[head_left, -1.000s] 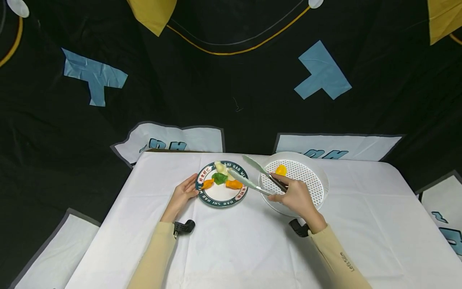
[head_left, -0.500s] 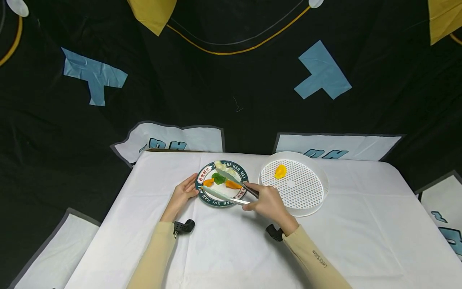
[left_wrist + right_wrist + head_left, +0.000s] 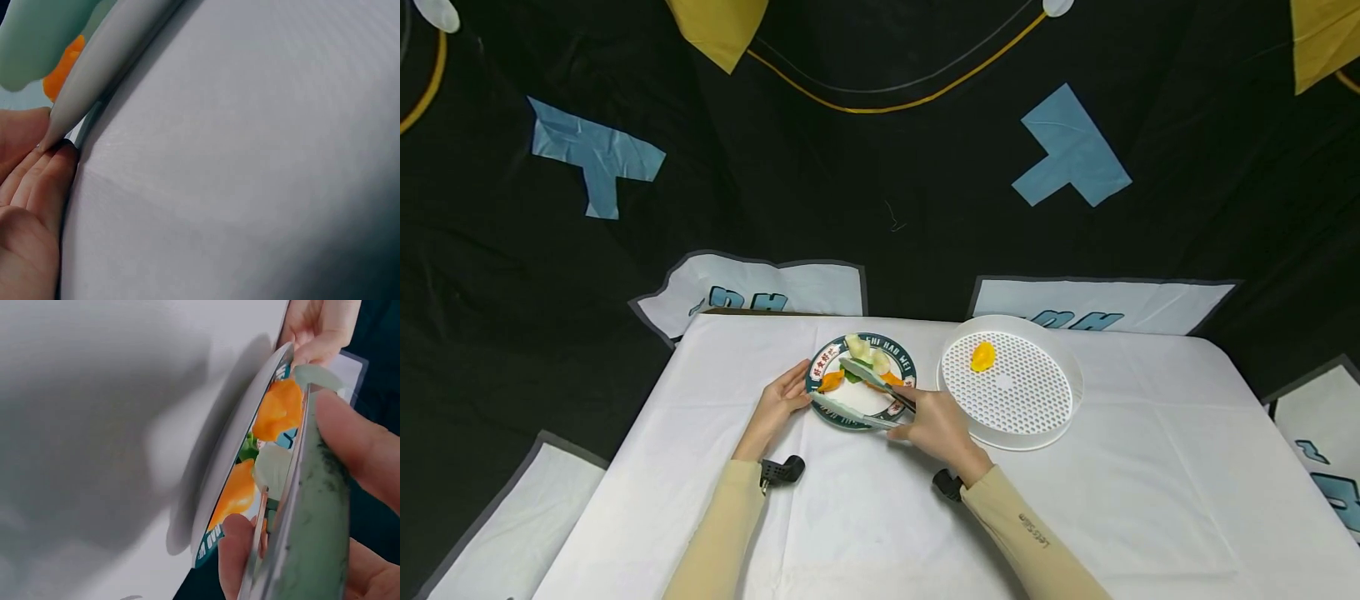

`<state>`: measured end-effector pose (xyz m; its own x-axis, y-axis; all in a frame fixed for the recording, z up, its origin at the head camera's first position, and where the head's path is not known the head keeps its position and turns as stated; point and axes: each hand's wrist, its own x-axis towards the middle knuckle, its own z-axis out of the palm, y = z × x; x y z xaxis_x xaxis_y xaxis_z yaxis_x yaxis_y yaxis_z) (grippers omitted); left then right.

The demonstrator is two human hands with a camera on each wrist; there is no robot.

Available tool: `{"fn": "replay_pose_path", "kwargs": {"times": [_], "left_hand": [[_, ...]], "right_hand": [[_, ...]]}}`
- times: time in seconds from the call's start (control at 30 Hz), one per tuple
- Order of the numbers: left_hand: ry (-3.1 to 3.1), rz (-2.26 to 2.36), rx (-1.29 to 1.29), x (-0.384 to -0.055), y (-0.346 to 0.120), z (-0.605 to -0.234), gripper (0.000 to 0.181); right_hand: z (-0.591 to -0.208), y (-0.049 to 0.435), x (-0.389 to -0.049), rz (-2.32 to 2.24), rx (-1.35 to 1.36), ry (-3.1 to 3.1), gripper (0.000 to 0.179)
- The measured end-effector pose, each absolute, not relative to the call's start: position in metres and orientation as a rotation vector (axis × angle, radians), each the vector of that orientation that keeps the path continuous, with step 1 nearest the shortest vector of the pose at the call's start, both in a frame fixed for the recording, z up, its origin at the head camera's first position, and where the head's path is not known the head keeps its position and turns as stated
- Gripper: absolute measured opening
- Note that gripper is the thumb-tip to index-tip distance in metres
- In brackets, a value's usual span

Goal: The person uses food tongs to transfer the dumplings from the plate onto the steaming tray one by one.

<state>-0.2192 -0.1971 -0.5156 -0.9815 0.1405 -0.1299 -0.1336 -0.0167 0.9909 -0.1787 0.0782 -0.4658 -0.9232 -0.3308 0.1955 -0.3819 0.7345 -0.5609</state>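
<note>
1. Left hand [image 3: 772,412] pinches the plate [image 3: 856,398] at its nine-o'clock rim.
2. Right hand [image 3: 936,423], at the plate's four o'clock, grips tongs [image 3: 844,408] extended over it.
3. Strainer [image 3: 1033,375] sits at the plate's three o'clock, yellow piece [image 3: 982,357] inside.

A: ok so what's all this stuff made of?

B: Tongs [image 3: 845,410] look like shiny metal, with smooth, matt pale-green tips [image 3: 37,37], plastic or rubbery. The plate [image 3: 906,358] is smooth with a soft sheen, can't tell if ceramic or plastic.

A: and the strainer [image 3: 1015,392]?

B: White plastic I'd say, smooth rim, holes all over the bottom. Orange pieces [image 3: 278,412] look glossy. Tablecloth [image 3: 880,533] is matt white fabric, a bit creased.
</note>
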Motion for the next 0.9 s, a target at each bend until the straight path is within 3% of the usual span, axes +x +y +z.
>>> {"fn": "replay_pose_path", "kwargs": {"times": [0.9], "left_hand": [[2.056,2.129,0.023,-0.219,-0.197,-0.516,0.067]], "right_hand": [[-0.473,0.064,-0.182,0.771,0.624,-2.791,0.054]]}}
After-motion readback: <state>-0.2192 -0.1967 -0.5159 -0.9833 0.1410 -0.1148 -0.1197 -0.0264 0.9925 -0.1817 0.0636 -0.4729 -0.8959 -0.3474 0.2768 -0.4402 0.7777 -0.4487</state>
